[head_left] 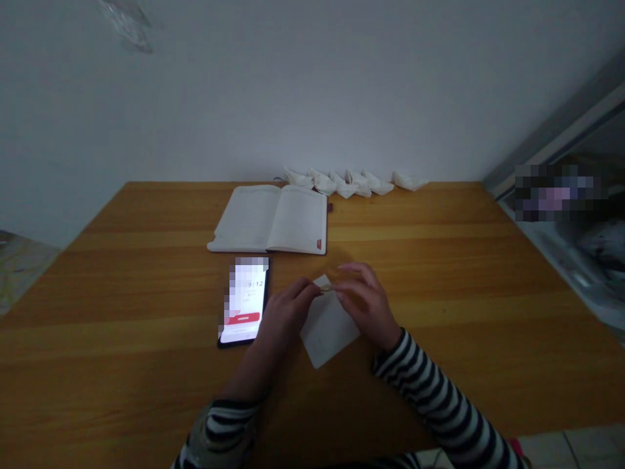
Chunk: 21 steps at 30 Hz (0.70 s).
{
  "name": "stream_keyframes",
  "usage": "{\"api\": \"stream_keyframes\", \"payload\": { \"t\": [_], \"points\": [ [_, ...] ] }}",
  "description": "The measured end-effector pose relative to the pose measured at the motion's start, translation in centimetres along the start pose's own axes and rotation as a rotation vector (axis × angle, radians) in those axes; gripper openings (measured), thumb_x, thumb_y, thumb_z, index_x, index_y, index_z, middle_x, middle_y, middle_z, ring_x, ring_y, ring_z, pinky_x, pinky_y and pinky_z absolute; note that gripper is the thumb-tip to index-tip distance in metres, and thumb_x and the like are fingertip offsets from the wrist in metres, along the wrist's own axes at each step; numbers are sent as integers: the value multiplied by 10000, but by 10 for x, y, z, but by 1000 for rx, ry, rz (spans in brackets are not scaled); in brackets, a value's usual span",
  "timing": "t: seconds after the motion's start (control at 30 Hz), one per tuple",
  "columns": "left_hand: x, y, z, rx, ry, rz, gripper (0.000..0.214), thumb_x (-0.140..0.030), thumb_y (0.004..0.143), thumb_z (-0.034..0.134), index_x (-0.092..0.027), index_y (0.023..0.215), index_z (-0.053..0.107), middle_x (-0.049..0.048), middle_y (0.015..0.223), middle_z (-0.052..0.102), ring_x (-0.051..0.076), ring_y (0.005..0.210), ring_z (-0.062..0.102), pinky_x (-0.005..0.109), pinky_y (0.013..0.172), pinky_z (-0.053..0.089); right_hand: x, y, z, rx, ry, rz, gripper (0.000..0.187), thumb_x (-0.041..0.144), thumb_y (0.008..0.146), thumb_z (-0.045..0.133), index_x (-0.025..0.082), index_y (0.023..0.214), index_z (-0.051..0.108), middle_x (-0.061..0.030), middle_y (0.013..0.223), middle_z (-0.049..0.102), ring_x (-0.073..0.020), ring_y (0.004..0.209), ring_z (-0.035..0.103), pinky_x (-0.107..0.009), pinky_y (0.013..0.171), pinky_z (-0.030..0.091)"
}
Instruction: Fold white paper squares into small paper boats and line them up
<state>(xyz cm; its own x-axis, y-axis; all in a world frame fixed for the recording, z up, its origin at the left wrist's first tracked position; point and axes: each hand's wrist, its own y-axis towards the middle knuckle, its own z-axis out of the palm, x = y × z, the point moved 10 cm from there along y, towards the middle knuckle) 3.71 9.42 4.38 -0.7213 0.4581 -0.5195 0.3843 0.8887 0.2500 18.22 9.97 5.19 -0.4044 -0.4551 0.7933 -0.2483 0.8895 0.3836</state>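
Several folded white paper pieces seem finished; one square white paper sheet, apparently largely unfolded, lies on the wooden counter, left hand and right hand pinching a pale sliver at its far corner.

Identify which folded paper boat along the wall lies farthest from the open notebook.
The paper boat at the row's far right end; the other boats sit nearer the open notebook, bunched together in this view.
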Motion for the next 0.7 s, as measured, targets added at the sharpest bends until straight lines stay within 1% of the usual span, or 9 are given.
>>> {"api": "stream_keyframes", "payload": {
  "t": [0.07,0.13,0.2,0.27,0.37,0.43,0.5,0.6,0.7],
  "points": [
    [-2,0,4,26,46,10,205,-105,872,571,-217,1009,676,58,1000,682,173,804,671,243,645,498,-5,1,-3,-14,-83,14,151,263,933,589,253,965,736,-91,1154,635,-252,1118,574,-447,966,475],
    [-1,2,7,16,46,-8,154,-146,894,579,-211,980,690,62,1009,693,180,811,680,257,674,514,-12,2,1,12,-121,41,159,262,935,593,238,926,749,-89,1055,672,-244,1031,605,-425,917,494],
    [1,4,10,-1,-14,-40,130,-208,918,582,-198,920,711,63,971,704,177,794,686,263,694,525,-21,2,7,49,-127,80,158,243,928,603,229,906,759,-83,985,693,-234,954,627,-400,870,508],
    [4,7,12,-26,-104,-85,184,-259,931,579,-184,855,729,62,911,710,169,765,689,264,704,532,-27,3,12,76,-118,122,150,216,915,617,216,890,765,-77,936,707,-221,896,642,-370,826,513],
    [11,8,12,-78,-186,-183,222,-282,924,588,-175,808,745,57,843,718,161,712,684,261,664,528,-30,6,14,99,-109,166,172,193,912,615,200,828,765,-69,875,720,-204,833,654,-334,773,502],
    [17,8,12,-112,-211,-252,178,-260,890,623,-171,805,751,57,834,725,164,701,682,262,638,525,-31,10,15,120,-141,199,220,202,918,606,194,756,755,-64,808,717,-196,768,650,-320,722,482],
    [20,7,14,-119,-247,-305,96,-194,828,664,-168,822,757,54,845,728,160,690,678,261,626,529,-33,13,15,148,-195,238,217,196,899,626,188,721,751,-62,762,718,-191,710,640,-313,680,459],
    [25,5,21,-102,-308,-373,170,-94,740,678,-158,873,762,54,867,717,150,681,671,259,623,537,-35,16,18,204,-256,261,125,123,831,665,177,785,768,-72,793,736,-194,709,645,-309,678,456],
    [28,4,26,-87,-328,-426,208,-85,734,670,-137,914,762,64,897,692,137,666,654,266,630,537,-33,16,22,234,-317,242,149,71,784,670,169,843,767,-82,846,732,-202,761,648,-315,723,476]
  ]
}}
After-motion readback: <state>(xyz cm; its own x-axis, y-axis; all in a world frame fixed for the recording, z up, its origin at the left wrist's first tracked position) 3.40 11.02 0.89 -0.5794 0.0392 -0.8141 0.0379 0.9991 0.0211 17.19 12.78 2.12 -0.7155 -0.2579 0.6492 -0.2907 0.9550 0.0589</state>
